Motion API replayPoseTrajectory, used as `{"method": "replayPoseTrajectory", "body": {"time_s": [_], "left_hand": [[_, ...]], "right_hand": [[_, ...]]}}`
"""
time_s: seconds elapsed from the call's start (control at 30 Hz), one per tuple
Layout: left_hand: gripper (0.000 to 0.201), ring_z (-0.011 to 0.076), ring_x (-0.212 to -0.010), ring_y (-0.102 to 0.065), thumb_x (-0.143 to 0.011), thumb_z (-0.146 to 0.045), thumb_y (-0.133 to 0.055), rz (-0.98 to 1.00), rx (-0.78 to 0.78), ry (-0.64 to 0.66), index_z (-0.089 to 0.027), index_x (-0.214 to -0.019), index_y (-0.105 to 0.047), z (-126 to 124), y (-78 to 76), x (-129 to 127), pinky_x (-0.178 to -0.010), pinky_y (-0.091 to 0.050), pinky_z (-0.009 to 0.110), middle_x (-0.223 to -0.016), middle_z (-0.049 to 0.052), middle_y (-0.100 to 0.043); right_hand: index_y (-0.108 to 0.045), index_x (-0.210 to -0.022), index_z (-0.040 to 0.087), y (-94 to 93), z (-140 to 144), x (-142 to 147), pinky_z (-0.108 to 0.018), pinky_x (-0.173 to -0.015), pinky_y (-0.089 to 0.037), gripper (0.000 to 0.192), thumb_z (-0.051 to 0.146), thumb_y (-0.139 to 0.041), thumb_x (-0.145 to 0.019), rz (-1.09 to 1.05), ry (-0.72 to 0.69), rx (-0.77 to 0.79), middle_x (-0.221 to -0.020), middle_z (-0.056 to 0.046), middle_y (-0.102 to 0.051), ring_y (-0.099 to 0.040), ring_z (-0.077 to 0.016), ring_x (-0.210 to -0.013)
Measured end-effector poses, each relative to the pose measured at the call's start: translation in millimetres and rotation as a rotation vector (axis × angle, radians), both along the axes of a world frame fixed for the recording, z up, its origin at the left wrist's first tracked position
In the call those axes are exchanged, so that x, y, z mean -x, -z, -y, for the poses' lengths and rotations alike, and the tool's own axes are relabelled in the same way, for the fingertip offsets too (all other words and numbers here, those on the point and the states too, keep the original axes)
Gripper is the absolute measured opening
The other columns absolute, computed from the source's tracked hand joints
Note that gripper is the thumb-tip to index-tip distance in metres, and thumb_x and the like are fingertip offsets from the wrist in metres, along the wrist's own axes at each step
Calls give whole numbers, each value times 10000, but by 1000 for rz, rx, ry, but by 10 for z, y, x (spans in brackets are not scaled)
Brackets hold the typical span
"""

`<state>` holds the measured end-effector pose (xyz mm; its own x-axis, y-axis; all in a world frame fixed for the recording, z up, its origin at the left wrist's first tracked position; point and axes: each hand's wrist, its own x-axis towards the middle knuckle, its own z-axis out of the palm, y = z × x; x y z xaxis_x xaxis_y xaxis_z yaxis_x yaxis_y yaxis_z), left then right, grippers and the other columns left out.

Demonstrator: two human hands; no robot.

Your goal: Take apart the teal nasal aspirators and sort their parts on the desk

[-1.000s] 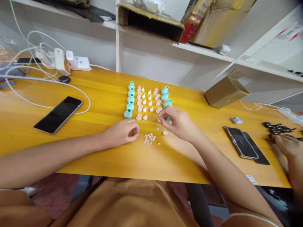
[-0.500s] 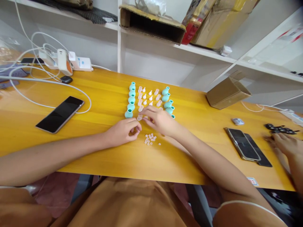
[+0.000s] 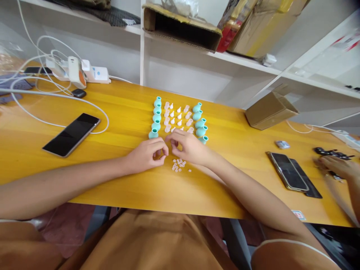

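Observation:
My left hand (image 3: 149, 154) rests at the middle of the table, thumb and forefinger pinched on something too small to make out. Close beside it, my right hand (image 3: 189, 147) has its fingers curled in toward the left fingertips; whatever they hold is hidden. Teal bulbs with open necks (image 3: 156, 116) stand in a column on the left, and more teal bulbs (image 3: 201, 131) lie in a column on the right. Between them are rows of translucent pink sleeves (image 3: 189, 115) and small white teardrop-shaped pieces (image 3: 179, 116). Just below my right hand lies a cluster of tiny pale rings (image 3: 176, 165).
A black phone (image 3: 71, 135) and white cables lie left, near a power strip (image 3: 97, 75). To the right are two stacked phones (image 3: 291, 172), a cardboard box (image 3: 270, 108) and another person's hand (image 3: 337, 165) by black parts (image 3: 333, 153). Shelves rise behind.
My right hand has drawn back toward me from the rows, its fingers curling in. The translucent sleeve by its fingertips no longer shows there. My left hand has hardly moved.

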<state>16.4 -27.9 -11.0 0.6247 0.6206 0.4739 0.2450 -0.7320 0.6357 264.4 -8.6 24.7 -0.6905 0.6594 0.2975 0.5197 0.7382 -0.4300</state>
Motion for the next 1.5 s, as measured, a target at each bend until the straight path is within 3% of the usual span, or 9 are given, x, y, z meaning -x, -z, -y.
{"method": "replayPoseTrajectory", "body": {"time_s": [0.17,0.33,0.5,0.67,0.83,1.2,1.33,1.43,1.5], "left_hand": [[138,107,-745,-617,-891,-69,-659,39,47,-36,-200,-934,-646,10,-11,-7,-709,-520,241,-915,-15,-642],[160,129,-806,-645,-874,-59,-657,303,106,-113,-204,-931,-621,6,-42,-1,-730,-544,253,-921,-2,-650],[186,145,-866,-631,-932,-44,-656,482,10,-105,-218,-989,-624,-16,-83,41,-736,-536,262,-960,18,-626],[157,138,-835,-606,-979,-71,-656,471,-8,-115,-222,-1016,-630,-21,-83,46,-708,-527,256,-955,17,-608],[173,134,-802,-588,-956,-51,-659,450,2,-101,-217,-994,-627,-3,-87,36,-688,-524,255,-947,15,-600],[126,123,-813,-620,-983,-100,-688,428,93,-77,-212,-1041,-696,18,-67,4,-734,-540,261,-984,22,-659],[117,117,-820,-635,-974,-112,-710,373,135,-45,-210,-1036,-724,55,-57,-20,-761,-552,260,-1003,26,-672],[105,114,-814,-637,-967,-119,-726,385,168,-33,-209,-1018,-706,77,-42,-34,-754,-554,248,-978,17,-671],[136,110,-807,-636,-947,-109,-742,392,191,-20,-210,-1024,-693,86,-29,-40,-753,-556,242,-967,10,-673]], "right_hand": [[-677,-1279,184,-24,66,9,-347,-821,-568,397,16,-603,-927,44,35,0,-1236,-117,-676,-663,-227,-969],[-674,-1235,186,-39,80,96,-348,-843,-572,347,17,-622,-936,30,-43,63,-1197,-89,-693,-666,-197,-901],[-654,-1289,177,40,187,233,-346,-780,-556,271,196,-722,-1028,112,22,20,-1312,-134,-669,-664,-197,-866],[-675,-1245,181,132,184,330,-326,-696,-487,204,238,-718,-1054,207,111,-77,-1300,-139,-671,-653,-201,-839],[-672,-1125,183,166,157,321,-322,-749,-502,94,163,-692,-1035,154,108,-56,-1185,-111,-696,-674,-216,-924],[-664,-1128,213,119,376,77,-425,-926,-641,274,12,-620,-947,-110,22,-121,-1141,-101,-743,-730,-257,-1057],[-685,-1128,222,48,552,42,-305,-683,-661,213,93,-664,-960,-368,177,73,-1186,-92,-676,-729,-196,-955],[-676,-1083,228,98,653,63,-237,-566,-650,139,234,-752,-967,-620,240,425,-1165,-65,-629,-767,-175,-917],[-640,-1080,235,164,691,80,-222,-530,-645,217,326,-799,-965,-777,222,654,-1092,-45,-648,-790,-186,-900]]}}
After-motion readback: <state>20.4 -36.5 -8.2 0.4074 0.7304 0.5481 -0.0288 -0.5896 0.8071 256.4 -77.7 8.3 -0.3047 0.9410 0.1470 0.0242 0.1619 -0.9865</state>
